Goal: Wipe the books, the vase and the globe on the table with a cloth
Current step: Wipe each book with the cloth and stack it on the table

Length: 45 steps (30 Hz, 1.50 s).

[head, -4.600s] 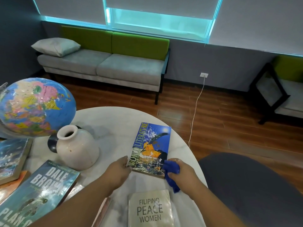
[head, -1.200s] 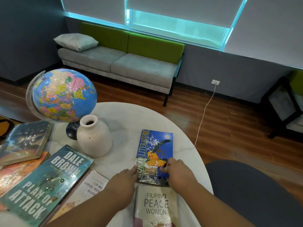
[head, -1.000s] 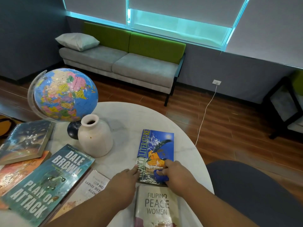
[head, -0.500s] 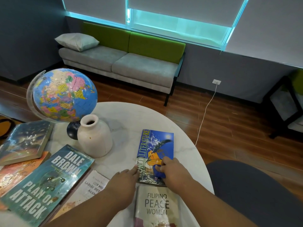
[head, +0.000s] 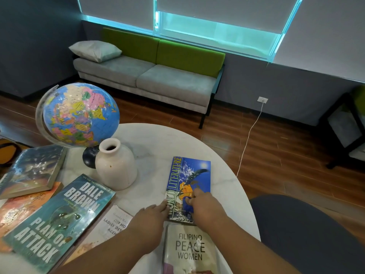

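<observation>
Right hand (head: 205, 209): fingers curled over blue cloth (head: 187, 203), pressing it onto the near half of the World Literature book (head: 189, 175). Only a scrap of cloth shows.

Left hand (head: 151, 216): flat, fingers straight, tips against that book's spine edge at the near corner.

The book lies flat on the white table (head: 158, 139). Filipino Peace Women book (head: 189, 252) sits just nearer than it. Vase (head: 115, 167) is to its left, apart. Globe (head: 81, 115) is farther left and back. Plan of Attack book (head: 57, 220) is well to its left.
</observation>
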Motion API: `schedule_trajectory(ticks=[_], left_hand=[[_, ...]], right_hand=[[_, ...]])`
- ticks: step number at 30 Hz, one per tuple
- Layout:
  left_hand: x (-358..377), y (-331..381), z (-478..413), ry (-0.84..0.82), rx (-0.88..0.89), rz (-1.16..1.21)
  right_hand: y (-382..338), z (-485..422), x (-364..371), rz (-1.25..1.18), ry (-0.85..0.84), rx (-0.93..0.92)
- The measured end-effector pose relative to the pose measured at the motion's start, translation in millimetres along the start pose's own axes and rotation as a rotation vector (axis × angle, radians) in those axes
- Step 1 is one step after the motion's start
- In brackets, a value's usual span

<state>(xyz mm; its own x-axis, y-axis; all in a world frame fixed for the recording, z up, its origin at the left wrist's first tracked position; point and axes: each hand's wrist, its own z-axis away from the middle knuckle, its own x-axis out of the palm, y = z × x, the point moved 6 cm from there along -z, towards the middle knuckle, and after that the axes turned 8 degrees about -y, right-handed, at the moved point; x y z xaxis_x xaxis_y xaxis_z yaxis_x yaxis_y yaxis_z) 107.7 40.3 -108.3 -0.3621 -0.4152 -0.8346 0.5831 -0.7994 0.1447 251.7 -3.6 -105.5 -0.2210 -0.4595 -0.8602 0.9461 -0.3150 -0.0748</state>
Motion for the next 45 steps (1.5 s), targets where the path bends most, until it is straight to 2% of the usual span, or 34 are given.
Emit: schedule_trajectory(ticks=[3,6,8,10,13,17,22,28,32,36,40,45], left_hand=[[1.8,-1.2,-0.9,-0.011,-0.004,-0.001],[3.4,-5.1,1.1,-0.036,-0.007,-0.001],[4.2,-6.3,3.7,-0.039,-0.008,-0.010],[5.8,-5.7,7.4,-0.040,-0.013,-0.026],[10.4,-5.9,11.7,-0.045,-0.022,-0.035],[11.8,-5.8,15.4,-0.057,-0.025,-0.029],[12.5,-6.1,14.8,-0.071,-0.036,-0.024],[13.5,-6.7,18.3,-0.081,-0.013,-0.015],[10.6,-7.3,20.9,-0.076,0.004,-0.023],[10.7,-5.8,24.8,-0.088,0.006,-0.029],[8.9,-5.0,26.2,-0.051,0.006,0.005],[1.5,2.5,20.0,0.030,0.007,0.059]], right_hand=[[-11.2,2.0,5.5,0.002,-0.010,-0.079],[-0.2,2.2,3.3,-0.123,0.008,0.024],[0.3,0.7,-0.3,-0.079,0.015,0.051],[-10.9,-0.9,2.8,0.000,0.016,-0.034],[-16.7,2.2,8.3,-0.029,-0.012,-0.100],[-8.6,-2.6,-4.9,-0.049,0.018,0.025],[-38.0,0.4,9.7,-0.030,0.015,-0.158],[-23.2,0.3,-2.4,-0.025,0.004,-0.015],[-48.3,5.1,4.1,0.046,-0.030,-0.154],[-31.0,15.9,12.0,0.030,-0.017,-0.226],[5.3,22.0,10.2,-0.026,0.050,-0.128],[6.8,26.6,15.6,-0.029,-0.006,-0.194]])
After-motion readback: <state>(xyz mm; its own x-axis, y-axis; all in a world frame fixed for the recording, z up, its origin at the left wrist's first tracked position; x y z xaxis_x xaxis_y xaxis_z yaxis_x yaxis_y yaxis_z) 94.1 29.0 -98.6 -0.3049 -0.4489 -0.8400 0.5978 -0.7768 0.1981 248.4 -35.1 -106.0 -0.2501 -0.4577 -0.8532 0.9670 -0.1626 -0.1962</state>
